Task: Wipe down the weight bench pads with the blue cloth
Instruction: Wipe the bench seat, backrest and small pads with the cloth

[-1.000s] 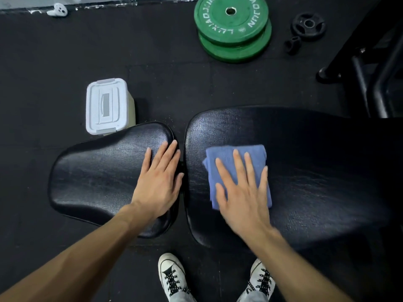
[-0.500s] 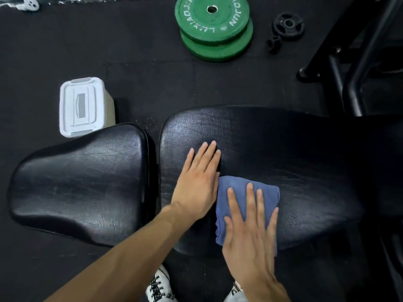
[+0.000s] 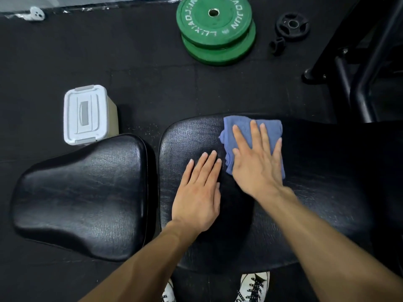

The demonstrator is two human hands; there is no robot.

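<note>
right hand (image 3: pixel 258 168) flat, fingers spread, pressing blue cloth (image 3: pixel 244 127) on far edge of back pad (image 3: pixel 327 192) | left hand (image 3: pixel 199 194) flat on same pad, just beside cloth | seat pad (image 3: pixel 82 192) bare (white box (image 3: pixel 86 115) behind it)

Only one thing here carries lettering: the top green weight plate (image 3: pixel 214 19), upper middle of the frame, stacked on a second green one. Raised pale letters run round its face, upside down from where I stand. One arc looks like "LUXIAOJUN", another ends in "OJUN"; the rest is too worn to read.
</note>
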